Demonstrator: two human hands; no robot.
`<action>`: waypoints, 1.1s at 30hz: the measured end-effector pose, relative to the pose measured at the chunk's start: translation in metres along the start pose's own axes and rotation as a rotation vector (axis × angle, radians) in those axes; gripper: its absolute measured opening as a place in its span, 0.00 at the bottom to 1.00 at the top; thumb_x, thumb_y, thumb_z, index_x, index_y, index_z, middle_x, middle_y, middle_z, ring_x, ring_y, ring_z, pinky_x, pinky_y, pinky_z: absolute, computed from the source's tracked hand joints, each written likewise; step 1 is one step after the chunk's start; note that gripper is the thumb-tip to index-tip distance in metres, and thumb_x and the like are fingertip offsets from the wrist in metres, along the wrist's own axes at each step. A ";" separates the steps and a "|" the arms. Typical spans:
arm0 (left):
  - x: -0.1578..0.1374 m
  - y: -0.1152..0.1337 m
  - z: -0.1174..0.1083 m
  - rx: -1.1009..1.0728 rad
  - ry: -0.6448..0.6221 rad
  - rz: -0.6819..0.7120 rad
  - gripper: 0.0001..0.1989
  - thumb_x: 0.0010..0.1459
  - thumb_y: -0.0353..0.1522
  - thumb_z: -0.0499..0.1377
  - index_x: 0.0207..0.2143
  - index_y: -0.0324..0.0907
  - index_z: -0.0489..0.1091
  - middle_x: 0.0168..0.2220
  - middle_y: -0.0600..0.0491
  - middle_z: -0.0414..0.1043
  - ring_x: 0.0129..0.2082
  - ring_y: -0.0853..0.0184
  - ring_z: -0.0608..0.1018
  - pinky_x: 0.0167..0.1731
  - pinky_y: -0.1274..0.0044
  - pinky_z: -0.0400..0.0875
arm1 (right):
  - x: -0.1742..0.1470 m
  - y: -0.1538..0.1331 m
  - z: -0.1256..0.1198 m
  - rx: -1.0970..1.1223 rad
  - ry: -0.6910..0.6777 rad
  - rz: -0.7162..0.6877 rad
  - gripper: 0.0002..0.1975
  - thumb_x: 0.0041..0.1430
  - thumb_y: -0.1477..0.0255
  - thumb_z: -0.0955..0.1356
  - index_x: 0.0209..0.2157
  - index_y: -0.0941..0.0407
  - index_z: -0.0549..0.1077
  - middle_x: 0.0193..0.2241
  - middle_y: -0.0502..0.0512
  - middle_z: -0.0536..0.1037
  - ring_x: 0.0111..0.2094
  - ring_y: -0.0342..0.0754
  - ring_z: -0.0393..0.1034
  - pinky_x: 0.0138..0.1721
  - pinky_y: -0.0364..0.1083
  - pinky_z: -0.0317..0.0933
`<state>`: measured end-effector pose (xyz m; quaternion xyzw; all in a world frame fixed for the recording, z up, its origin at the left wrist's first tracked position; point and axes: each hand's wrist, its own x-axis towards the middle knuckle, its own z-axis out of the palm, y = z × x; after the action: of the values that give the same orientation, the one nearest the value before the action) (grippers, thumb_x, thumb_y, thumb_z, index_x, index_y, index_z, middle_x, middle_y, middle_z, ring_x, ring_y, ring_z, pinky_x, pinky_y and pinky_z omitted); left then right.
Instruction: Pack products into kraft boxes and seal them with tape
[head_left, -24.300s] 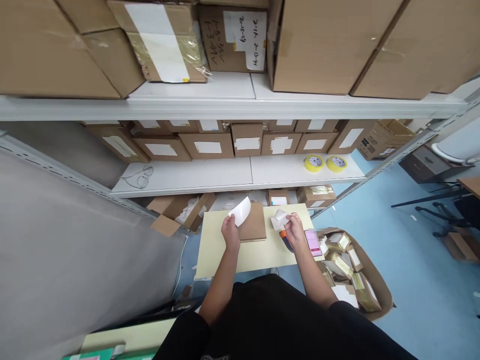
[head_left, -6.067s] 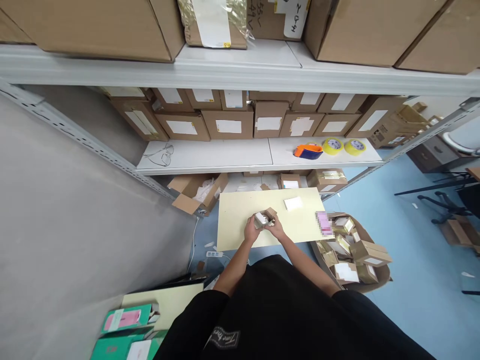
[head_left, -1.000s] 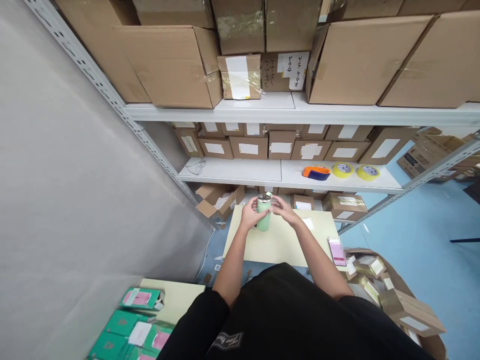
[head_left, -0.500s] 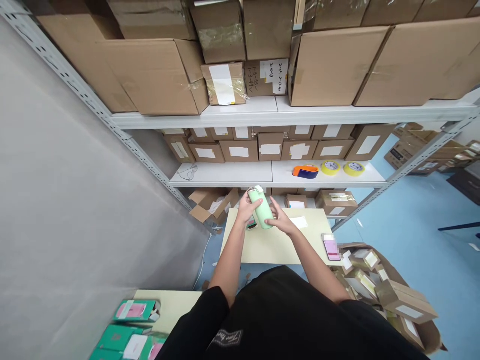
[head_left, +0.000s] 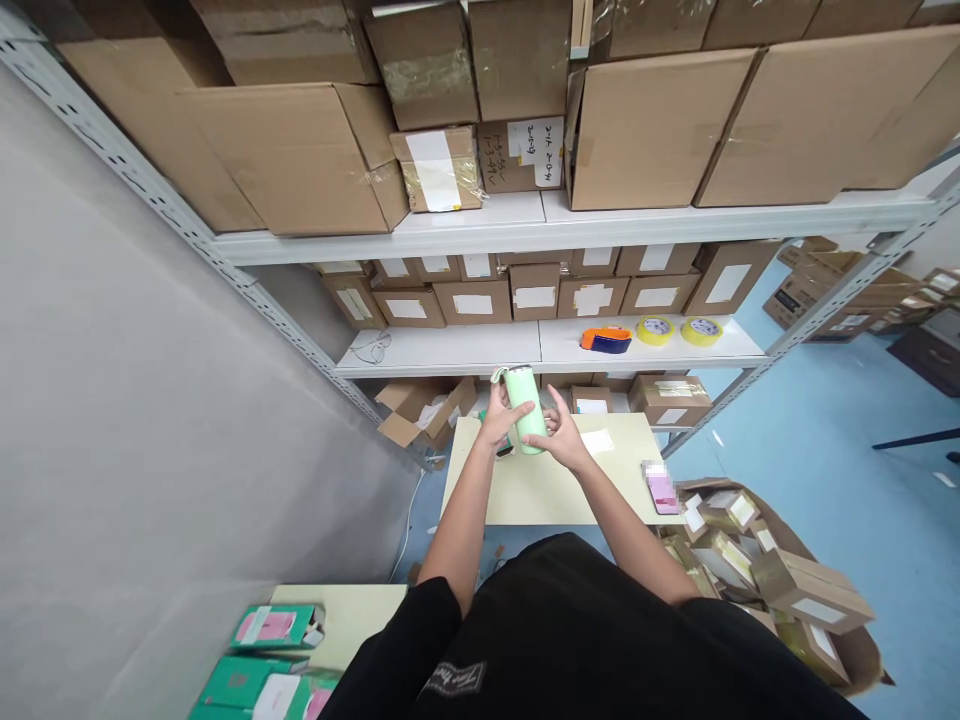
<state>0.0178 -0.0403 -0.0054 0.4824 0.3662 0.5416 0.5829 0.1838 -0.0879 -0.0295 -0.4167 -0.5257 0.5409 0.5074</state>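
Observation:
A mint-green insulated bottle (head_left: pixel 527 408) is held up above the cream table (head_left: pixel 540 500), nearly upright, with a carry loop at its top left. My left hand (head_left: pixel 498 418) is closed around its left side, thumb across the front. My right hand (head_left: pixel 561 432) grips the lower right side, thumb near the base and some fingers hidden behind. Partly covered by my left hand and the bottle, a dark green item (head_left: pixel 505 446) lies on the table; its kind is hard to make out. A white paper (head_left: pixel 598 442) rests to the right of my right hand.
A phone (head_left: pixel 661 490) lies at the table's right edge. Past it stands a large carton of small parcels (head_left: pixel 802 590). Shelves ahead hold boxes, yellow tape rolls (head_left: pixel 655 330) and an orange-and-blue item (head_left: pixel 606 340). Green boxes (head_left: pixel 244 682) sit lower left; an open carton (head_left: pixel 424 412) is beyond the table.
The bottle has turned in my hands: its loop now shows at the left instead of across the top front. Both hands stay on it, and the view has shifted slightly.

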 end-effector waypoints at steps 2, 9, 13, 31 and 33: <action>0.000 0.000 -0.001 0.004 0.027 -0.008 0.68 0.44 0.39 0.79 0.77 0.55 0.39 0.60 0.43 0.73 0.58 0.53 0.77 0.58 0.61 0.72 | 0.000 0.002 0.001 -0.047 0.031 -0.019 0.70 0.41 0.63 0.83 0.77 0.44 0.40 0.48 0.55 0.75 0.42 0.51 0.75 0.45 0.53 0.73; -0.002 0.003 0.000 -0.063 0.031 -0.051 0.68 0.46 0.39 0.78 0.77 0.55 0.35 0.53 0.47 0.76 0.54 0.56 0.79 0.55 0.64 0.74 | -0.001 0.008 0.005 -0.032 0.004 -0.006 0.67 0.45 0.63 0.81 0.77 0.43 0.39 0.46 0.55 0.77 0.42 0.54 0.77 0.44 0.54 0.75; -0.002 0.005 -0.001 -0.042 0.063 -0.043 0.72 0.45 0.38 0.79 0.77 0.56 0.30 0.48 0.50 0.76 0.49 0.59 0.81 0.52 0.65 0.76 | 0.002 0.007 0.006 -0.029 -0.042 -0.015 0.66 0.46 0.63 0.80 0.77 0.42 0.38 0.46 0.54 0.77 0.42 0.52 0.77 0.45 0.54 0.74; 0.015 0.004 -0.001 0.042 0.049 0.068 0.68 0.46 0.41 0.79 0.78 0.54 0.38 0.58 0.43 0.74 0.55 0.55 0.79 0.55 0.66 0.74 | 0.011 -0.001 -0.002 -0.197 0.006 -0.108 0.61 0.47 0.64 0.80 0.75 0.43 0.46 0.50 0.57 0.75 0.46 0.54 0.75 0.48 0.56 0.72; 0.018 0.007 -0.002 0.011 0.032 0.060 0.67 0.48 0.42 0.78 0.78 0.53 0.36 0.54 0.44 0.77 0.52 0.56 0.80 0.53 0.65 0.76 | 0.013 0.000 -0.005 -0.150 -0.065 -0.102 0.62 0.48 0.64 0.80 0.76 0.42 0.42 0.52 0.57 0.75 0.47 0.54 0.76 0.50 0.56 0.71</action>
<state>0.0168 -0.0223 0.0023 0.4878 0.3638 0.5645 0.5578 0.1866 -0.0747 -0.0288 -0.4085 -0.6015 0.4868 0.4841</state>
